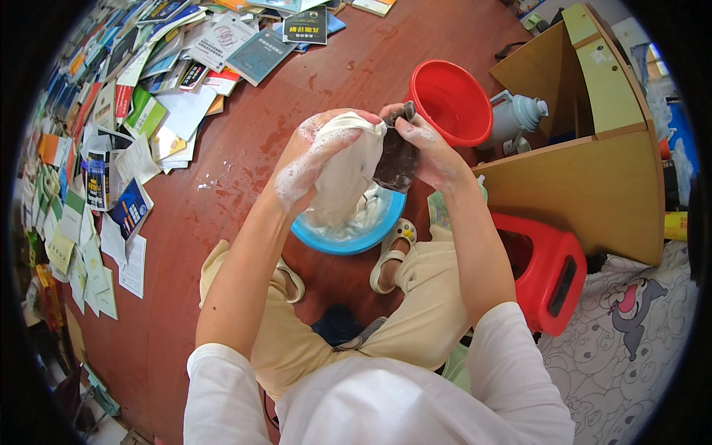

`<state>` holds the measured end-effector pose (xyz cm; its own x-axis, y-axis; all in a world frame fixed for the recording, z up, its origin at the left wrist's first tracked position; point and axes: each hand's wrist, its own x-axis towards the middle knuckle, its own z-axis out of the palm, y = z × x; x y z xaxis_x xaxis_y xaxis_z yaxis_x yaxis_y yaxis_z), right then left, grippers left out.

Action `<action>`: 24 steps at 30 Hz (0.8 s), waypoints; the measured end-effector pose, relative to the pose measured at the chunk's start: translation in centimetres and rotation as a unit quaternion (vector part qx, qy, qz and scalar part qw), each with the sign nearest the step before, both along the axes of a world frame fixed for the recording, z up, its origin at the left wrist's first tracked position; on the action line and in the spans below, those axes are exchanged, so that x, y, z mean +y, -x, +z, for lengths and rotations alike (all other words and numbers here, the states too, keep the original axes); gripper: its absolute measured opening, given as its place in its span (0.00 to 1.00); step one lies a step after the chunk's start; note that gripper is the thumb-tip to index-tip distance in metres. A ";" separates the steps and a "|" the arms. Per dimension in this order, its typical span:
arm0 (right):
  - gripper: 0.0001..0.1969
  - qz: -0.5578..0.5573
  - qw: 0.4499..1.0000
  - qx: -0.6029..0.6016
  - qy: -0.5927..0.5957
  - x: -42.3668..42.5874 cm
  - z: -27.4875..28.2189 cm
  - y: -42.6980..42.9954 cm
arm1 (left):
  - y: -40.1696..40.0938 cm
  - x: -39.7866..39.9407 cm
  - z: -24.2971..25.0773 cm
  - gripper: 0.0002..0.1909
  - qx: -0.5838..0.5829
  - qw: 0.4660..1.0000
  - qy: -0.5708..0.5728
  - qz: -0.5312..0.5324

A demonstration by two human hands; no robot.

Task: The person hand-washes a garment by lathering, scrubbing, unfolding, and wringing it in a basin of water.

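Suds cover my left hand [317,153], which grips a wet white cloth [347,161] above the basin. My right hand [428,139] pinches a dark brown wet cloth [396,158] at its bunched upper end. The two cloths touch between my hands; whether they are one piece I cannot tell. Below them, a blue plastic basin [347,247] stands on the floor between my feet. Inside it lies more white fabric [367,214] in foamy water, partly hidden by the raised cloth.
Beyond my right hand stand a red plastic bucket [453,103] and a grey-blue thermos flask [517,117]. A wooden cabinet [578,192] and a red plastic bin [548,278] are on the right. Heaped books [261,55] cover the floor at left. Water wets the red-brown floor [261,144].
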<state>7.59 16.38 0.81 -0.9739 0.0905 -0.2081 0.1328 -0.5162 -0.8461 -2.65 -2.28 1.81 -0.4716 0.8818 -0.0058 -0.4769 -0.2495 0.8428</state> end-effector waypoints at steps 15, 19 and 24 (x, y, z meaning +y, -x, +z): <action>0.08 -0.017 0.994 -0.056 -0.097 1.3 2.1 -0.7 | 1.0 -0.3 -0.1 0.18 0.162 0.976 0.134 0.056; 0.06 -0.069 0.993 -0.042 -0.084 2.2 1.9 -0.9 | 1.5 -0.8 -0.9 0.18 0.326 0.900 0.289 0.020; 0.04 -0.214 0.973 -0.039 -0.080 2.8 1.1 -0.1 | 1.5 0.1 -1.1 0.17 0.330 0.895 0.300 0.011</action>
